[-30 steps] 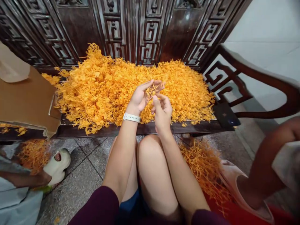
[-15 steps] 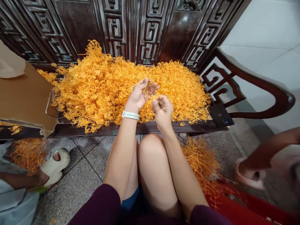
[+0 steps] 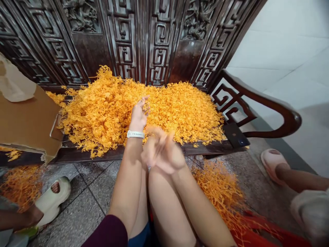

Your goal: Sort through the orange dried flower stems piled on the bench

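Your curled left hand [image 3: 140,112] held an orange sprig [image 3: 147,107], nearer the flowery heap [image 3: 174,113] ahead than your right hand [image 3: 164,152], whose grip was too blurred to tell.

A white watch-style strap [image 3: 135,134], punched with a row of small dark holes, circles the wrist below the person's left hand [image 3: 138,112]. A plain, deep-purple sleeve [image 3: 110,233] covers the left upper arm, its rounded, smooth-edged hem ending close to the elbow. Below, a pair of blue shorts [image 3: 140,236] shows at the lap, the fabric plain where visible. The right hand [image 3: 163,151] is blurred, its finger outlines smeared.
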`<state>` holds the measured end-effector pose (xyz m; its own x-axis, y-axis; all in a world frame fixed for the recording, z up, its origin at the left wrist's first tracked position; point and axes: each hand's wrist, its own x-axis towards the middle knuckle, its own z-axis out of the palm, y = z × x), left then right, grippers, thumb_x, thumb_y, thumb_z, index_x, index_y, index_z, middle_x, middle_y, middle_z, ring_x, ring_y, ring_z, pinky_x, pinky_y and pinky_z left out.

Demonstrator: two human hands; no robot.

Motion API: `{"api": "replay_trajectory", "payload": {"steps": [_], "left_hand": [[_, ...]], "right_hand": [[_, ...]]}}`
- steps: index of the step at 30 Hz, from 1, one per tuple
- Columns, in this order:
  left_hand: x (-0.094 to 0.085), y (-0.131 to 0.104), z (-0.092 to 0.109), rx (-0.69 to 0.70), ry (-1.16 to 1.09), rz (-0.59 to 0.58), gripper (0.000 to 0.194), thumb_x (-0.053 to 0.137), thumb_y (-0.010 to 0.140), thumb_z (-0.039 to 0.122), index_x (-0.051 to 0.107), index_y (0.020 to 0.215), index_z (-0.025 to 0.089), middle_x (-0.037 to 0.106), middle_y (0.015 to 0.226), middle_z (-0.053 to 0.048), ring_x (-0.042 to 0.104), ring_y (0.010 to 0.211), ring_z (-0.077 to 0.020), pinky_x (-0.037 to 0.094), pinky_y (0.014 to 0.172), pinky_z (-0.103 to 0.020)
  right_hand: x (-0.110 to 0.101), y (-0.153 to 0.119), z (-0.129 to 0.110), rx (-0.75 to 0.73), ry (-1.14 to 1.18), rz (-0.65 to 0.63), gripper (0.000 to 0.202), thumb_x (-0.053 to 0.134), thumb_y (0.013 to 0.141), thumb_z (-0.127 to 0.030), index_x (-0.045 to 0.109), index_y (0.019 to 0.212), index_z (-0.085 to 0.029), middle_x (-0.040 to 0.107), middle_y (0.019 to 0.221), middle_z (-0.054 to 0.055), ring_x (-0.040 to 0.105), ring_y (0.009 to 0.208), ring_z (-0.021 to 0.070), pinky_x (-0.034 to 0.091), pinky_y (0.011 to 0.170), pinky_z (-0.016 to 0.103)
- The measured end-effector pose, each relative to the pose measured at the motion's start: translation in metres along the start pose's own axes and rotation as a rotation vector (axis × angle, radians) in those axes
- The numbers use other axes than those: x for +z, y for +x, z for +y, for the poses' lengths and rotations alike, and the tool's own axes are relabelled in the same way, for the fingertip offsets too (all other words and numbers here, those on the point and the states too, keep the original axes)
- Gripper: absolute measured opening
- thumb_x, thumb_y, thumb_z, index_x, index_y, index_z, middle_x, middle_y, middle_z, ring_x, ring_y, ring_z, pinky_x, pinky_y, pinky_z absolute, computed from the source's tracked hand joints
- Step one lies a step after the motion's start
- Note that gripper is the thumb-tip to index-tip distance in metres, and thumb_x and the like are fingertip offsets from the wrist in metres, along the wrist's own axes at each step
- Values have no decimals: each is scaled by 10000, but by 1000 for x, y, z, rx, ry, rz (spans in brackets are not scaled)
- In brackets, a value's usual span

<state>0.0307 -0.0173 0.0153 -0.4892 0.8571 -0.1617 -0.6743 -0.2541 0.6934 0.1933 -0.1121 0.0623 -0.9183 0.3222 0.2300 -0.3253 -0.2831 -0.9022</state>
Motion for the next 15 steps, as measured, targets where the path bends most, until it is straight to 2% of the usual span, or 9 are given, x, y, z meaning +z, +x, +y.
{"api": "replay_trajectory", "payload": {"steps": [1,3,4,6,8,11,13,15], "left_hand": [[0,-2,0,48,83,18,142,699,964,276,813,974,191,767,1101,-57,612,721,-106,473,628,-208],[1,-5,-1,115,194,31,117,738,925,256,833,950,193,773,1174,-50,597,711,-95,437,567,-190],[2,-7,-1,121,219,22,107,756,903,256,838,932,193,777,1175,-52,597,700,-91,436,552,-184],[6,-11,-4,89,241,-20,113,798,854,274,839,910,184,786,1112,-64,602,659,-81,456,549,-175],[13,-16,-8,46,264,-59,151,829,819,292,832,900,166,783,1014,-76,620,627,-77,478,554,-174],[26,-24,-20,27,356,-93,141,827,812,279,811,848,144,752,848,-74,639,599,-104,459,507,-189],[34,-29,-30,69,422,-107,144,816,817,274,779,771,143,706,738,-49,597,546,-109,437,474,-205],[42,-32,-39,145,482,-109,200,811,816,281,733,693,145,618,623,-4,516,487,-89,418,462,-209]], "right_hand": [[-6,1,0,-53,86,222,372,678,905,-632,708,950,-265,548,641,-46,480,550,109,449,559,220],[-15,1,2,-52,274,508,309,611,966,-550,668,966,-246,436,613,-63,348,515,99,369,516,202],[-18,0,4,-20,356,607,254,636,953,-481,651,938,-229,390,605,-68,306,512,98,340,503,204],[-23,-3,7,33,386,703,186,693,897,-383,621,900,-212,372,610,-69,291,519,99,315,497,217],[-27,-7,9,-18,232,809,200,727,859,-364,606,925,-218,430,630,-64,317,522,100,297,495,230],[-41,-11,13,-143,-149,1002,266,742,861,-385,584,1015,-237,482,665,-68,367,534,103,299,507,236],[-53,-12,18,-188,-402,1024,260,724,884,-385,580,1039,-235,536,747,-44,472,621,116,395,580,243],[-65,-14,22,-205,-650,1011,228,704,901,-350,606,1065,-225,618,930,14,580,802,144,484,722,269]]}}
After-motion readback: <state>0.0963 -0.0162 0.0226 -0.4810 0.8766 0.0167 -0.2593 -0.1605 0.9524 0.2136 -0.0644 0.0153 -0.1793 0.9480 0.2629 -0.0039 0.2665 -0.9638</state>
